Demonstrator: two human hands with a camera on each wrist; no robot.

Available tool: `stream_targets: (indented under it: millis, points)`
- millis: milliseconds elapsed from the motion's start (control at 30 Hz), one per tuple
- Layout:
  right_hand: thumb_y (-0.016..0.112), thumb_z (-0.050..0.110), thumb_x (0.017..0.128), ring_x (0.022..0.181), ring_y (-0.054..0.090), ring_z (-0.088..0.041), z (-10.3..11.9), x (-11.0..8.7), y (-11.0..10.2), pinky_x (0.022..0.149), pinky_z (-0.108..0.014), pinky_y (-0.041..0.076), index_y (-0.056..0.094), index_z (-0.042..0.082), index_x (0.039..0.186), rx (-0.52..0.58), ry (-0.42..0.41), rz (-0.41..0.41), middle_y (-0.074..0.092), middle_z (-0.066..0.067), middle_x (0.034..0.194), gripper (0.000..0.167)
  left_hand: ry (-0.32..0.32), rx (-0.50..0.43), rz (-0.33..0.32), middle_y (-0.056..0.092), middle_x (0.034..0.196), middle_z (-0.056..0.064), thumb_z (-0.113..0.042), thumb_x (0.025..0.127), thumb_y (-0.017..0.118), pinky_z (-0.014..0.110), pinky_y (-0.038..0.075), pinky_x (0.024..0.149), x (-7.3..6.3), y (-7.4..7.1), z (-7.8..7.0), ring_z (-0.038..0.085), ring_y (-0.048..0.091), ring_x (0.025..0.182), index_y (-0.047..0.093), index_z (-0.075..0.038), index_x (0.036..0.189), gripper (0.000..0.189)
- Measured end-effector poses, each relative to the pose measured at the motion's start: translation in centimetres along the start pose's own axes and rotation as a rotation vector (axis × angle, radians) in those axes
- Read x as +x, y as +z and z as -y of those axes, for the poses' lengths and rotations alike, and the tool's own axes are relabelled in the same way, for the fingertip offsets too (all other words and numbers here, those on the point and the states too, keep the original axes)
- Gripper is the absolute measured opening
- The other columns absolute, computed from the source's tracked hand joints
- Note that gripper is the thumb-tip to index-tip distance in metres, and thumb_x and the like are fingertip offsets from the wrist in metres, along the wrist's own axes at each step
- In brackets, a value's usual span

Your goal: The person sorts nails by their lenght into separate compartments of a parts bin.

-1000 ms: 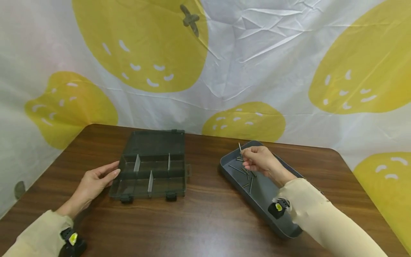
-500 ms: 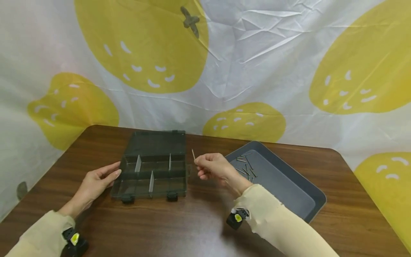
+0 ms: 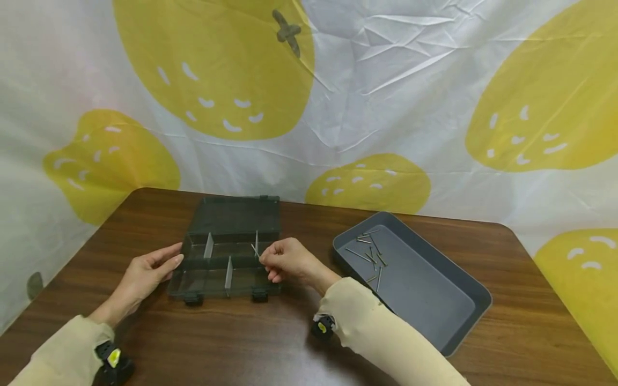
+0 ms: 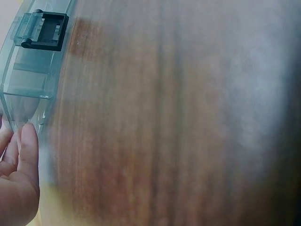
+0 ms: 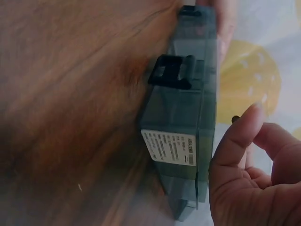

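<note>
A dark translucent organizer box [image 3: 205,289] lies with its lid [image 3: 241,215] folded back; pale dividers [image 3: 229,273] split it into compartments. Against its left side rest the nearly straight fingers and thumb of my left hand [image 3: 141,276]. Thumb and forefinger of my right hand [image 3: 292,262] pinch a thin metal nail [image 3: 255,250] above the box's right compartments. In the right wrist view the nail's round dark head [image 5: 236,119] pokes out by the thumb. Seen from the left wrist, my left fingers [image 4: 29,146] touch the clear end wall.
A grey tray [image 3: 429,284] stands at the right, with several nails [image 3: 370,254] scattered in its far left end. Two black latches [image 3: 259,295] hang on the box's front. A patterned cloth [image 3: 338,107] rises behind the wooden table [image 3: 270,348].
My right hand has carried the nail leftward from over the tray to above the box's right side. The left hand has stayed at the box.
</note>
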State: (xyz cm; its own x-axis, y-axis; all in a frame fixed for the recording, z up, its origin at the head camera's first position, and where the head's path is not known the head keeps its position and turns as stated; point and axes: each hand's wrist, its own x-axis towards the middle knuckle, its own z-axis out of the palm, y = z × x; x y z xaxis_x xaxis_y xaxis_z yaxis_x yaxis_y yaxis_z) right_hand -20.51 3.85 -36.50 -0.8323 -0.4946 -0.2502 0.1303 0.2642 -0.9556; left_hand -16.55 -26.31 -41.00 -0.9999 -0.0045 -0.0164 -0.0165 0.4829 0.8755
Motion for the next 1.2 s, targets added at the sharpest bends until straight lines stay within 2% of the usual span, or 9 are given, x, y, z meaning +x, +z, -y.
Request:
stream_targets:
  millis: [200, 433, 800, 1000, 1200]
  points:
    - [0.056, -0.003, 0.090, 0.040, 0.049, -0.003, 0.1, 0.1, 0.5, 0.039, -0.014, 0.042, 0.059, -0.019, 0.097, -0.128, -0.038, 0.061, 0.054, -0.001, 0.058, 0.018, -0.006, 0.012, -0.001, 0.043, 0.140, 0.023, -0.042, 0.095, 0.053, 0.015, 0.052, 0.072, -0.2, -0.1, -0.1, -0.017, 0.051, 0.085, 0.040, -0.005, 0.142, 0.062]
    - [0.057, -0.003, 0.089, 0.036, 0.048, -0.006, 0.4, 0.0, 0.9, 0.037, -0.018, 0.037, 0.064, -0.016, 0.091, -0.221, -0.029, 0.095, 0.056, -0.003, 0.052, 0.015, -0.008, 0.007, 0.006, 0.042, 0.141, 0.023, -0.043, 0.095, 0.053, 0.015, 0.052, 0.073, -0.1, -0.1, 0.0, -0.019, 0.049, 0.086, 0.039, -0.005, 0.143, 0.063]
    - [0.059, -0.002, 0.088, 0.034, 0.046, -0.006, 0.6, 0.1, 1.0, 0.035, -0.018, 0.036, 0.068, -0.011, 0.087, -0.289, 0.023, 0.119, 0.055, -0.003, 0.049, 0.013, -0.004, -0.001, 0.004, 0.040, 0.142, 0.023, -0.044, 0.094, 0.052, 0.014, 0.052, 0.073, -0.1, 0.0, 0.0, -0.022, 0.046, 0.086, 0.039, -0.004, 0.143, 0.064]
    - [0.063, 0.001, 0.087, 0.034, 0.046, -0.006, 0.7, 0.1, 1.1, 0.036, -0.018, 0.035, 0.069, -0.008, 0.083, -0.385, 0.003, 0.128, 0.056, -0.002, 0.049, 0.012, -0.010, -0.006, 0.009, 0.040, 0.142, 0.023, -0.044, 0.094, 0.052, 0.014, 0.051, 0.074, -0.1, 0.0, 0.0, -0.023, 0.045, 0.087, 0.038, -0.004, 0.143, 0.065]
    - [0.063, -0.001, 0.086, 0.034, 0.045, -0.006, 0.7, -0.1, 1.2, 0.035, -0.018, 0.034, 0.069, -0.008, 0.080, -0.392, 0.000, 0.117, 0.056, -0.002, 0.048, 0.011, -0.016, -0.014, 0.008, 0.041, 0.141, 0.024, -0.044, 0.095, 0.052, 0.014, 0.051, 0.073, -0.1, 0.1, -0.1, -0.022, 0.046, 0.087, 0.038, -0.004, 0.143, 0.065]
